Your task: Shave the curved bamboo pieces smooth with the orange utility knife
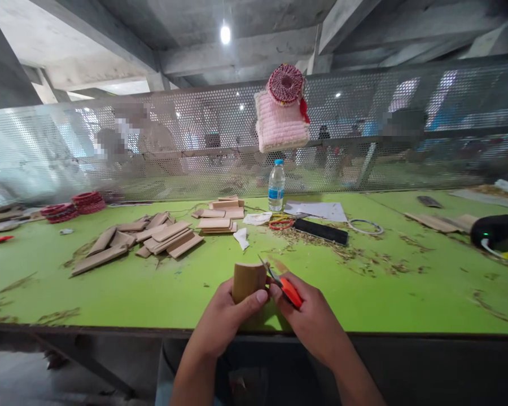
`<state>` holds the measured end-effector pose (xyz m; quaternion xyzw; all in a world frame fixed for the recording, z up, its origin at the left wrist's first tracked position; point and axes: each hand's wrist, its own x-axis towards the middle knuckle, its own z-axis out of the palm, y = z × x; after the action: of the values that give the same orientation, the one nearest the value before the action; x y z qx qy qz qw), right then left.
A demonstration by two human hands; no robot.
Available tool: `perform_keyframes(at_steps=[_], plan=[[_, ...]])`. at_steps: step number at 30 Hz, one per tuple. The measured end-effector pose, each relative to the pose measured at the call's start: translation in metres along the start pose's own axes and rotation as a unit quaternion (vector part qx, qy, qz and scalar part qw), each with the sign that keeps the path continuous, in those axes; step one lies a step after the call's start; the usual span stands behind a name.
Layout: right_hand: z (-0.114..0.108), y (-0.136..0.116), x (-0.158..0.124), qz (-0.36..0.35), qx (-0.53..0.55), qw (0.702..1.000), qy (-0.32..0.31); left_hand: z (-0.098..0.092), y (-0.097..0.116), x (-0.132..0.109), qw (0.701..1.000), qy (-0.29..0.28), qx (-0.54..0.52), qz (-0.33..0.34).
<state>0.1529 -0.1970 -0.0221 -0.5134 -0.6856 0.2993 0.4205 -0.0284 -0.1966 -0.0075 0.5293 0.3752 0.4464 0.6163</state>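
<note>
The wooden piece [248, 279], a short curved block of pale, smooth-faced wood, stands upright just above the near edge of the green table [152, 287]. The left hand [226, 318] is wrapped around its lower half, thumb pressed across the front, which seems to steady it against the blade. The right hand [311, 316] is closed on the orange handle of a small knife [281, 282]. Its thin metal tip is angled up against the block's top right corner.

Fine brown shavings [322, 242] are scattered over the table beyond. Further back lie flat wooden slats [152, 237] in a loose heap, a neater stack [220, 217] beside them, and a clear water bottle [276, 185]. A pink knitted bag [281, 115] hangs on the perforated metal screen [406, 129] behind the table.
</note>
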Motion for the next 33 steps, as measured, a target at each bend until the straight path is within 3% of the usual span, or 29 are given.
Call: perform_keyframes(at_steps=[10,16,27,33], plan=[[-0.001,0.002,-0.003,0.001,0.008,1.000,0.004,-0.001,-0.007,-0.001,0.999,0.031,-0.038,-0.021],[-0.004,0.003,-0.005,-0.064,0.003,0.997,0.034,-0.002,-0.011,-0.001,0.999,0.050,-0.017,-0.006],[0.001,-0.003,-0.004,-0.060,-0.087,0.994,-0.004,-0.005,-0.004,-0.001,0.996,-0.010,0.052,0.077],[0.003,-0.002,-0.004,-0.026,-0.104,0.994,0.001,0.000,-0.002,0.001,0.997,0.037,0.039,0.060]])
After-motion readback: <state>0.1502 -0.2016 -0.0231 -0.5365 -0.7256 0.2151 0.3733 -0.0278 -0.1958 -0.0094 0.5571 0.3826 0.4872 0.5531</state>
